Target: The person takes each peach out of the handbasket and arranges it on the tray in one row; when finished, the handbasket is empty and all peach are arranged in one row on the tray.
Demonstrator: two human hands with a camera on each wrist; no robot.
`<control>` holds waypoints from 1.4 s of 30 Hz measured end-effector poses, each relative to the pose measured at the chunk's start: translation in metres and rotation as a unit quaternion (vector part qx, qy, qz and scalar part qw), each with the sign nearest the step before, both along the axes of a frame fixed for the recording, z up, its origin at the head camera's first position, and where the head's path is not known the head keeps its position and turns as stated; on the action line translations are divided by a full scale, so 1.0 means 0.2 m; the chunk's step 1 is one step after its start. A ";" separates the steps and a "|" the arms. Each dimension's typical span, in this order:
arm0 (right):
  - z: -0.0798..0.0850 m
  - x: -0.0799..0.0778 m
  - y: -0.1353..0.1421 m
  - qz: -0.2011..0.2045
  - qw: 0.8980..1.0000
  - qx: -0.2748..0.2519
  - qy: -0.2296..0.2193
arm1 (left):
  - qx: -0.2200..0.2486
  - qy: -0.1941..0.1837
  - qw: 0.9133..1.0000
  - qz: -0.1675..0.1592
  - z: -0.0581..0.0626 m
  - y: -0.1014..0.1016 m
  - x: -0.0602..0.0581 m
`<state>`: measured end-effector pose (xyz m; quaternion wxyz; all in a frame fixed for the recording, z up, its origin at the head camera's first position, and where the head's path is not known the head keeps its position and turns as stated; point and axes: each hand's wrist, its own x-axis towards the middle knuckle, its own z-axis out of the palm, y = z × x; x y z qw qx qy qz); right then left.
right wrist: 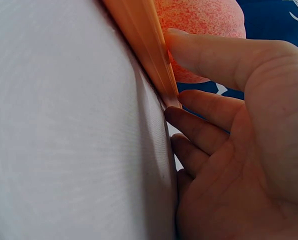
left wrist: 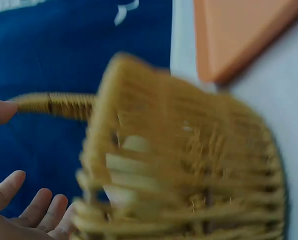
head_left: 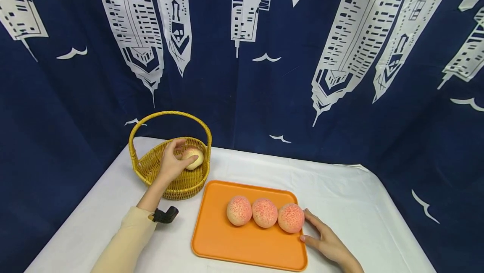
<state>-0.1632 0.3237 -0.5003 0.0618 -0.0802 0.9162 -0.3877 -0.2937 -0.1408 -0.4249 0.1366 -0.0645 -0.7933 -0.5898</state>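
My left hand point(head_left: 172, 164) reaches into a yellow wicker basket point(head_left: 185, 192) with a tall hoop handle. Its thumb overlaps a pale, pink-tinged peach point(head_left: 195, 164) in the head view, the fingers spread beyond it. In the left wrist view that hand's fingers are apart, and a pale round shape point(left wrist: 131, 172) shows through the blurred weave. My right hand point(head_left: 328, 241) is at the right edge of an orange tray point(head_left: 242, 245), fingers extended, thumb and fingertips right at the rim. On the tray, three pink peaches point(head_left: 264, 213) stand in a row, the rightmost near this hand.
A white cloth point(head_left: 340, 193) covers the table. Behind it hangs a dark blue curtain point(head_left: 211, 88) with white buildings and birds. The basket stands back left of the tray, its handle point(head_left: 170, 112) arching above the left hand. A black wrist camera mount point(head_left: 166, 215) juts from the left sleeve.
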 end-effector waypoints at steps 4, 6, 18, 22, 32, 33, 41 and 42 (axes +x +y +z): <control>0.00 -0.01 0.00 0.003 1.000 0.006 -0.008 | -0.047 -0.041 0.998 0.032 -0.01 -0.05 -0.09; 0.00 -0.01 0.00 0.003 1.000 0.006 -0.011 | -0.070 -0.057 0.995 0.044 -0.04 -0.06 -0.12; 0.00 -0.01 0.01 -0.003 1.000 0.013 0.003 | -0.083 -0.138 0.987 0.016 -0.14 -0.05 -0.23; 0.00 -0.01 0.01 -0.002 1.000 0.014 0.002 | -0.092 -0.165 0.982 -0.005 -0.15 -0.04 -0.24; -0.01 0.00 0.01 0.001 1.000 0.009 -0.003 | -0.110 -0.182 0.977 0.020 -0.16 -0.03 -0.25; -0.01 0.00 0.01 0.000 1.000 0.008 -0.001 | -0.107 -0.182 0.977 0.024 -0.16 -0.03 -0.25; -0.02 0.01 0.01 -0.003 1.000 0.001 0.012 | -0.100 -0.175 0.978 0.049 -0.13 -0.02 -0.21; -0.02 0.01 0.01 -0.003 1.000 0.002 0.013 | -0.099 -0.170 0.979 0.047 -0.12 -0.02 -0.20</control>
